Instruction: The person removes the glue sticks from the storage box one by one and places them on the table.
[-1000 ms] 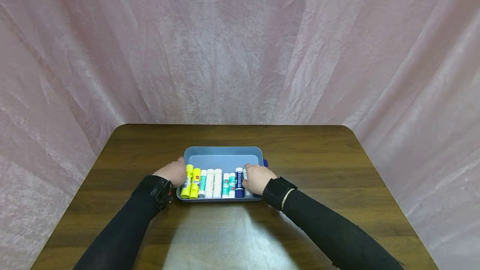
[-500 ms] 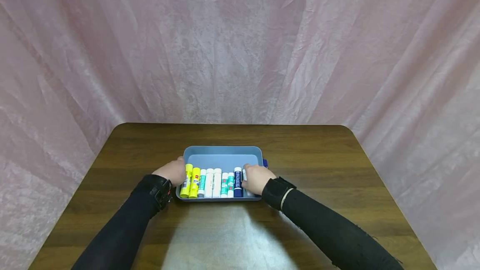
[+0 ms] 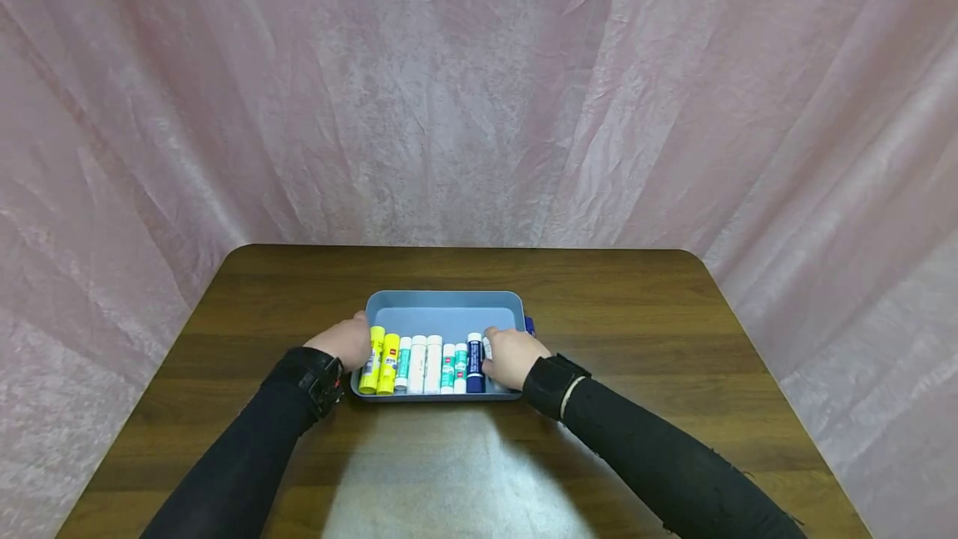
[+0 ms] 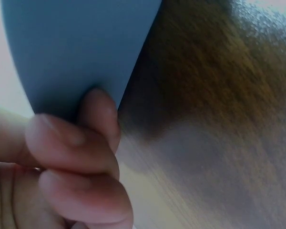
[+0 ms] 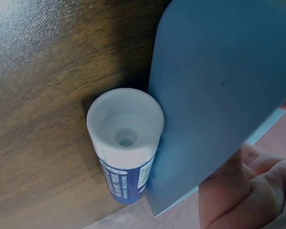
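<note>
In the head view, a shallow blue-grey tray (image 3: 449, 299) holds a row of glue sticks along its near side. Two yellow glue sticks (image 3: 381, 364) are leftmost, followed by white and green ones (image 3: 434, 366) and a navy one (image 3: 475, 364). My left hand (image 3: 348, 343) grips the tray's left wall, fingertips curled against its outer face in the left wrist view. Over the tray's right end, my right hand (image 3: 512, 356) reaches inside beside a mostly covered white glue stick (image 3: 487, 347). Its fingertips are hidden behind the wall, so I cannot tell whether they grip anything.
Outside the tray's right wall, a blue glue stick (image 5: 125, 157) with a hollow white base is on the brown wooden table (image 3: 636, 314). A pink curtain (image 3: 479, 106) hangs behind the table's far edge.
The right hand and the white, green and navy glue sticks have shifted very slightly left in the first half second. Since then almost nothing has moved. The left hand keeps its place at the tray.
</note>
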The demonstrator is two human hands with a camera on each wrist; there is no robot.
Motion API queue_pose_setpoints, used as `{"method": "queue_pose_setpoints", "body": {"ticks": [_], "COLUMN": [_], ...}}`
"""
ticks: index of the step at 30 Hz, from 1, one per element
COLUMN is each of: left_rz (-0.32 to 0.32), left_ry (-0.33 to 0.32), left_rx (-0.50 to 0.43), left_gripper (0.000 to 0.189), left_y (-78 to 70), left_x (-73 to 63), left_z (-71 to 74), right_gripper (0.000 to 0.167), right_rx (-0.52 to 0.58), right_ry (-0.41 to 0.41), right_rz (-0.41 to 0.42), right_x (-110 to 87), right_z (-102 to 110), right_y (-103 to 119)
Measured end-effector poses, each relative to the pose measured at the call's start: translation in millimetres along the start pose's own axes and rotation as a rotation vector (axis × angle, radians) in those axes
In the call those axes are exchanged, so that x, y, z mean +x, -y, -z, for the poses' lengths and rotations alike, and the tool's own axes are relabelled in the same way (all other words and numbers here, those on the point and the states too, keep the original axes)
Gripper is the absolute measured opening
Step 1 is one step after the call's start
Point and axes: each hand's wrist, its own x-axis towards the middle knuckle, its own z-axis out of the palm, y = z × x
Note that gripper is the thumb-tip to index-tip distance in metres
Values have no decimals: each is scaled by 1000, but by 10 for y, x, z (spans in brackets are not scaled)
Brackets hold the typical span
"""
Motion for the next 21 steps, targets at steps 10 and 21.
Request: {"method": "queue_pose_setpoints", "body": {"ticks": [10, 21], "left_rz": [11, 13], "left_ry": [4, 18], "left_rx": [-9, -58], "left_gripper": [59, 58], "left_y": [-8, -21], "left_x": [-15, -43], "left_z": [3, 20], "right_gripper": [46, 45], "right_rx": [21, 37], "right_ry": [-14, -42], "right_rz": [11, 40], "right_x": [1, -17], "right_z": [15, 42], "right_y": [-4, -26]}}
